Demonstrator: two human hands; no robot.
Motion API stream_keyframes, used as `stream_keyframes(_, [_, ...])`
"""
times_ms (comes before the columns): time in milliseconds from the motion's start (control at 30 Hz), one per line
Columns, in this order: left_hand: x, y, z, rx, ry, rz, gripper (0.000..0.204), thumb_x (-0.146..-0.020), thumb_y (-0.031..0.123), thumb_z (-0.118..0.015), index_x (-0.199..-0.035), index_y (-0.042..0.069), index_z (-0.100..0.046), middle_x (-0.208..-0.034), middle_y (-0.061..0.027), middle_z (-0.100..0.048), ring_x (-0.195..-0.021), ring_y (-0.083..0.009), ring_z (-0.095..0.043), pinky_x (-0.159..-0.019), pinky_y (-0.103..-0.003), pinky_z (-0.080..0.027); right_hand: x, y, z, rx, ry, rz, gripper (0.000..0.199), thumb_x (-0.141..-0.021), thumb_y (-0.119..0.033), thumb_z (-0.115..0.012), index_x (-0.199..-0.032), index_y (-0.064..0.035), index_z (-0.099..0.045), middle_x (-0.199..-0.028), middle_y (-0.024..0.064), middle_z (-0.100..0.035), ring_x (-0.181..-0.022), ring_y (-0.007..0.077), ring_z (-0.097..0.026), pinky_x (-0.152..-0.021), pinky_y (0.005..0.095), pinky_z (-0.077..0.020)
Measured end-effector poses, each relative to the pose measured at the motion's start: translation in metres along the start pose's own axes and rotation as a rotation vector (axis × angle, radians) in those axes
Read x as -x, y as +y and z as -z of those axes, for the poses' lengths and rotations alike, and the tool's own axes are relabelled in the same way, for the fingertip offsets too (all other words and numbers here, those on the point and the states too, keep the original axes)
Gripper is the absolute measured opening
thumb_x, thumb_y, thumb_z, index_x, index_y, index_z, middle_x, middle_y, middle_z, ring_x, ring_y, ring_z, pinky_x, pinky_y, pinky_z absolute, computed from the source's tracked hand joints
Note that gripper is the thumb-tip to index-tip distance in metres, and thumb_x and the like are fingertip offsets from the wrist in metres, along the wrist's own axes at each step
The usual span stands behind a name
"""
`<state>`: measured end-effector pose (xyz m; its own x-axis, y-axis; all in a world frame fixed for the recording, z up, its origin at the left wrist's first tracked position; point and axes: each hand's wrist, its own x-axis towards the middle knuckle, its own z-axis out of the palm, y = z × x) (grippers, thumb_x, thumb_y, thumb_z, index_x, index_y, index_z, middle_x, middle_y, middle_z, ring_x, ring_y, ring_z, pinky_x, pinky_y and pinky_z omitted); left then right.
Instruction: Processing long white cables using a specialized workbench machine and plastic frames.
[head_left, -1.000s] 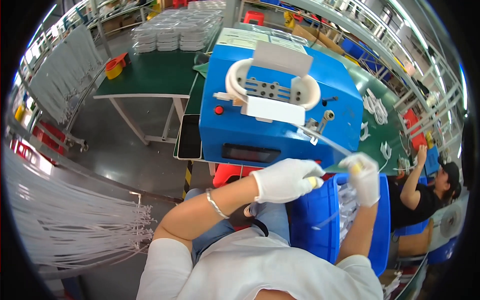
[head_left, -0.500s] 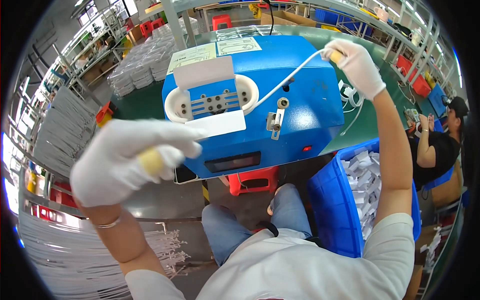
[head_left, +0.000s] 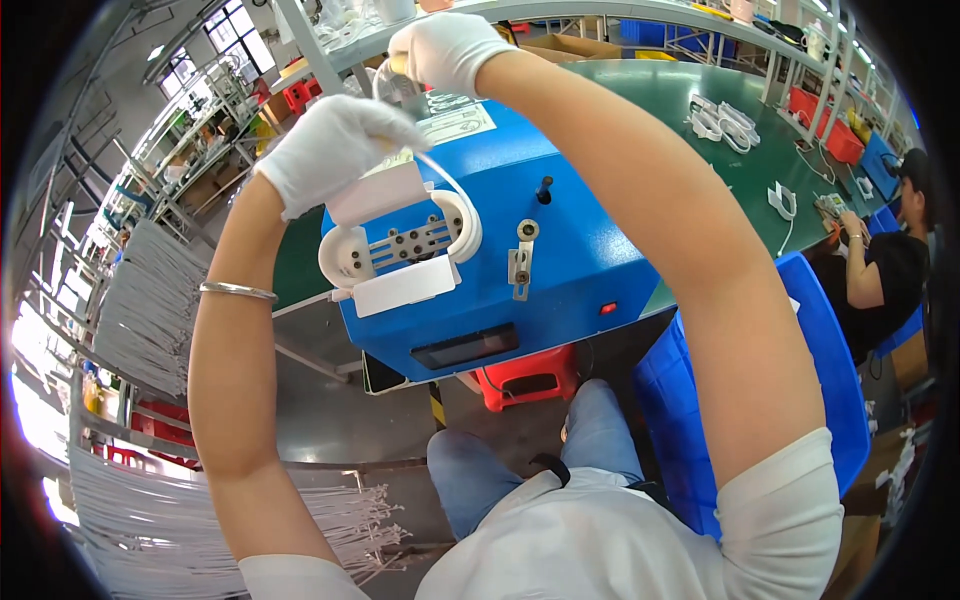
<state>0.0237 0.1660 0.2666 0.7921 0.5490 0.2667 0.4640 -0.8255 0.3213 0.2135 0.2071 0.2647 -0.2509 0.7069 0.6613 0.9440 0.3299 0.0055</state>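
Observation:
A white cable [head_left: 457,184] is looped round the white two-lobed winding head [head_left: 345,258] on top of a blue winding machine [head_left: 580,235]. One white card [head_left: 378,196] stands behind the head and another card [head_left: 406,287] lies in front of it. My left hand [head_left: 335,150], in a white glove, is behind the head with its fingers closed on the cable. Reaching across the machine, my gloved right hand [head_left: 450,52] is closed beyond the left one; a pale loop of cable shows by its fingertips, which are partly hidden.
A blue bin [head_left: 825,350] stands by my right arm. Coiled white cables [head_left: 724,124] lie on the green table [head_left: 650,90]. Bundles of long white cables [head_left: 230,520] hang at left. A red stool [head_left: 530,378] is under the machine; a co-worker [head_left: 890,270] sits at right.
My right hand has swung from the machine's right side to its far left. My left hand has risen from the front to behind the winding head and taken hold of the cable.

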Motion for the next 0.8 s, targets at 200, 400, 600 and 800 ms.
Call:
stream_keyframes(200, [0.087, -0.028, 0.014, 0.016, 0.054, 0.236, 0.020, -0.083, 0.007, -0.064, -0.102, 0.001, -0.068, -0.087, -0.0103, -0.066, -0.078, -0.0142, -0.060, -0.075, -0.027, -0.048, 0.065, -0.009, 0.030, -0.310, 0.328, 0.242, 0.022, -0.090, -0.022, -0.059, -0.103, -0.0054, -0.067, -0.093, 0.0130, -0.067, -0.085, 0.0268, -0.065, -0.076, 0.0327, -0.0514])
stream_keyframes(400, [0.150, -0.026, -0.005, 0.379, 0.181, 0.416, 0.021, -0.090, 0.005, -0.057, -0.108, -0.001, -0.065, -0.092, -0.0080, -0.065, -0.080, -0.0114, -0.059, -0.076, -0.026, -0.049, 0.146, -0.024, 0.078, -0.344, 0.114, 0.266, 0.017, -0.084, -0.007, -0.064, -0.100, -0.0008, -0.064, -0.093, 0.0114, -0.065, -0.085, 0.0227, -0.063, -0.078, 0.0295, -0.0488])
stream_keyframes(600, [0.167, -0.018, -0.034, 0.468, 0.126, 0.431, 0.018, -0.095, 0.010, -0.049, -0.103, 0.000, -0.062, -0.077, -0.0052, -0.057, -0.067, -0.0100, -0.052, -0.065, -0.025, -0.047, 0.194, -0.041, 0.090, -0.500, -0.186, 0.086, 0.020, -0.076, 0.003, -0.062, -0.095, -0.0007, -0.067, -0.082, 0.0112, -0.063, -0.073, 0.0202, -0.061, -0.068, 0.0280, -0.0484])
stream_keyframes(800, [0.172, -0.021, -0.049, 0.128, 0.330, 0.315, 0.015, -0.084, 0.002, -0.051, -0.094, 0.000, -0.063, -0.079, -0.0135, -0.065, -0.071, -0.0252, -0.064, -0.067, -0.034, -0.050, 0.219, -0.058, 0.077, -0.437, -0.294, 0.153, 0.012, -0.076, -0.004, -0.068, -0.088, -0.0032, -0.069, -0.080, 0.0108, -0.065, -0.071, 0.0230, -0.064, -0.065, 0.0295, -0.0505])
